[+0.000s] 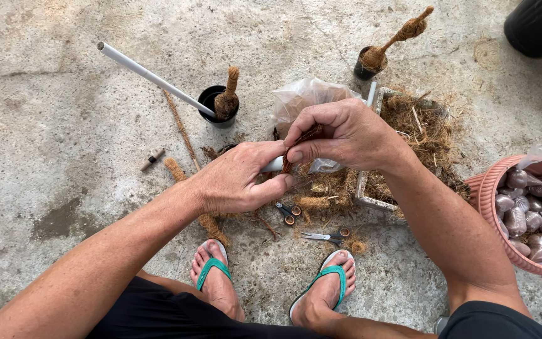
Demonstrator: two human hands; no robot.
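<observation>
Over a rough grey concrete floor, the person squats in teal flip-flops and works with both hands at the middle of the view. At far left a long white plastic pipe slants down into a small black pot, where a short coir-wrapped stick stands upright. A thin brown fibre rope lies on the floor just beside it.

The left forearm comes in from the lower left, wrist bent slightly inward; the left hand is curled, its grip pressed together around the end of a pale tube bound with coir. The right arm reaches in from the lower right, elbow high, and the right hand arches over from above, thumb and forefinger pinching a strand of dark brown coir fibre held just above the left hand.

Below the hands two small pairs of scissors lie on the floor among loose fibre. Behind the right wrist sits a tray heaped with brown coconut husk. At far right a pink plastic basket holds small filled bags.
</observation>
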